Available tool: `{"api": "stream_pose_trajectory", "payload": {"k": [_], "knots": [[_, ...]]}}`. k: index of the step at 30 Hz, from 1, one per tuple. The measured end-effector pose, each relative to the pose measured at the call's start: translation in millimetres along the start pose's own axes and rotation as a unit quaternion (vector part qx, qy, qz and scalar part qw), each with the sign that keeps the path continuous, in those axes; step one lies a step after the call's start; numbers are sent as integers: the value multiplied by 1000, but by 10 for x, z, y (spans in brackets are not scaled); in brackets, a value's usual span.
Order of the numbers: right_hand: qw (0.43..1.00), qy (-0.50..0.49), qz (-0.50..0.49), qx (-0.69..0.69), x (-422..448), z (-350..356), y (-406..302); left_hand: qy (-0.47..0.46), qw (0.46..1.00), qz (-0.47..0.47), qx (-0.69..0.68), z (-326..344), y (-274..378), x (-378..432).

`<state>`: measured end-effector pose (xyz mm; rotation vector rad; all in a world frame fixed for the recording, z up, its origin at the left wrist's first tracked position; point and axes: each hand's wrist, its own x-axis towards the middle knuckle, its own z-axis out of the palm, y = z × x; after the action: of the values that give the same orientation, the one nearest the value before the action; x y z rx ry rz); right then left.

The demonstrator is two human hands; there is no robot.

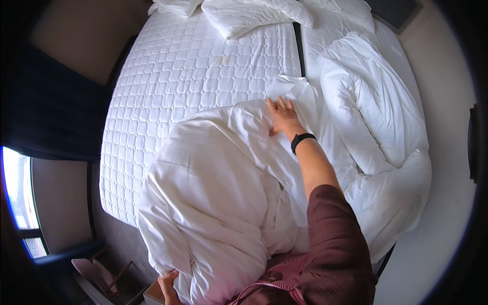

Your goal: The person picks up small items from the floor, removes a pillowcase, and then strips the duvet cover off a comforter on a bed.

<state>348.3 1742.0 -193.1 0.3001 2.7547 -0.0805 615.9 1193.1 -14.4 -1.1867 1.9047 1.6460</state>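
Observation:
A large bundle of white bed linen (213, 167), seemingly a duvet or its cover, lies over the near part of a white quilted mattress (152, 99) and against my body. At the bundle's lower left edge, my left hand (168, 285) grips a fold of the fabric. My right hand (283, 116), with a black band on the wrist, rests flat with spread fingers on the far edge of the bundle, where a thin white sheet (301, 93) lies crumpled. To the right of my right arm is a puffy white duvet (370, 103), folded over itself.
White pillows (244, 17) lie at the far end of the bed. A dark gap (299, 49) separates the two mattresses. At the lower left stand a pinkish chair (93, 272) and an open box (154, 294). Dark curtains (53, 106) hang above a window (21, 194). A wall runs along the right.

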Motion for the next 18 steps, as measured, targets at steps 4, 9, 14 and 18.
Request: {"api": "stream_pose_trajectory", "payload": {"k": [4, 9, 14, 18], "knots": [[984, -148, 17, 102, 1, 441, -167, -15, 999, -33, -33, 6, 13, 206], [917, -256, 17, 306, -1207, 1300, -417, -58, 994, -47, -74, 182, 174, 267], [780, -293, 123, 539, -2878, 1570, -1066, -192, 980, -43, -13, 427, 658, 26], [656, -265, 186, 682, -3571, 1268, -1558, -241, 971, 10, -11, 813, 1396, -631]]}}
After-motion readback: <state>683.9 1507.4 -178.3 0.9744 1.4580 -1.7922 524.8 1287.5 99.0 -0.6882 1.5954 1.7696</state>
